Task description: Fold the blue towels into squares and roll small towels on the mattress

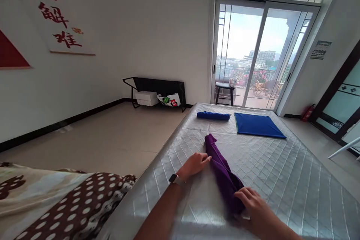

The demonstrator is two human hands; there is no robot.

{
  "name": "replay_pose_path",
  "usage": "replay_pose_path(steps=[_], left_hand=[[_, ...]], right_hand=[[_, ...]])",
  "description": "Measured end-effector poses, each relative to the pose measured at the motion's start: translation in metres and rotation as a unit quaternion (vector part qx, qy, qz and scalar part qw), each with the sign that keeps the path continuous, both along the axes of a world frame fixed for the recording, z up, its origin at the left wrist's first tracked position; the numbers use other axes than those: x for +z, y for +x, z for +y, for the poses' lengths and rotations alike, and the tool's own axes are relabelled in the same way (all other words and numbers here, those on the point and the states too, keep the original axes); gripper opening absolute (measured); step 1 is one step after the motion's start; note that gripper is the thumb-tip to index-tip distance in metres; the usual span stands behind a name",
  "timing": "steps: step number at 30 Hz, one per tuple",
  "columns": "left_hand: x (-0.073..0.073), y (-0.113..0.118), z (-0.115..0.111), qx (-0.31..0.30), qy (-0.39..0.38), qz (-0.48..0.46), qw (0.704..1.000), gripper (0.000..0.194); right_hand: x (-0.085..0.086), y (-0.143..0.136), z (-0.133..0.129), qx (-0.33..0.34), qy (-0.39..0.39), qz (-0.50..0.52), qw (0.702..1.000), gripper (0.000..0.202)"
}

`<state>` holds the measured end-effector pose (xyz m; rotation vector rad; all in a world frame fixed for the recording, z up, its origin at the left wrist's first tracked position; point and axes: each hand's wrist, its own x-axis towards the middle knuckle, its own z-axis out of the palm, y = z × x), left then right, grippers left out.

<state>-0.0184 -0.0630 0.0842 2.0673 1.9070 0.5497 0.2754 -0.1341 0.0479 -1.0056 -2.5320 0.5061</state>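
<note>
A purple cloth (222,170), loosely rolled into a long bundle, lies slantwise on the mattress (281,172) with its silvery quilted surface. My left hand (194,165), with a dark watch at the wrist, has its fingers drawn together on the left edge of the roll near the middle. At the near end, my right hand (254,208) grips the cloth from the right side; part of that end is blurred. Beyond the roll are a rolled blue cloth (213,116) and, to its right, a flat folded blue cloth (259,124).
A patterned blanket (70,202) covers the lower left. By the far wall stands a black rack (159,83) holding a white box (146,98) and a printed bag (169,100). A dark stool (224,87) is near the sliding glass doors (264,56). A fire extinguisher (308,112) stands right.
</note>
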Motion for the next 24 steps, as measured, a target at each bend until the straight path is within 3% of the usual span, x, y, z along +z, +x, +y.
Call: replay_pose_path(steps=[2,7,10,14,17,21,24], left_hand=[[0.006,0.023,-0.014,-0.014,0.006,0.012,1.000,0.054],[0.008,0.088,-0.071,-0.087,-0.003,0.022,0.996,0.048],[-0.003,0.110,-0.098,-0.056,-0.008,0.001,0.998,0.035],[-0.015,0.111,-0.116,0.002,-0.017,-0.010,1.000,0.021],[-0.017,0.103,-0.122,-0.001,0.000,-0.018,1.000,0.012],[-0.014,0.098,-0.131,-0.034,0.051,-0.029,0.998,0.044],[-0.007,0.103,-0.139,-0.063,0.040,-0.053,0.996,0.049]], right_hand=[[0.004,0.010,-0.010,-0.009,-0.064,0.065,0.996,0.032],[0.014,0.007,0.004,-0.179,-0.113,0.119,0.970,0.034],[0.011,-0.006,0.008,-0.167,-0.122,0.099,0.973,0.027],[0.007,-0.018,-0.004,-0.156,-0.169,0.174,0.957,0.023],[0.007,-0.019,-0.014,-0.163,-0.213,0.296,0.917,0.025],[0.010,-0.018,-0.026,-0.138,-0.257,0.430,0.854,0.038],[0.012,-0.020,-0.035,-0.153,-0.244,0.461,0.839,0.035]])
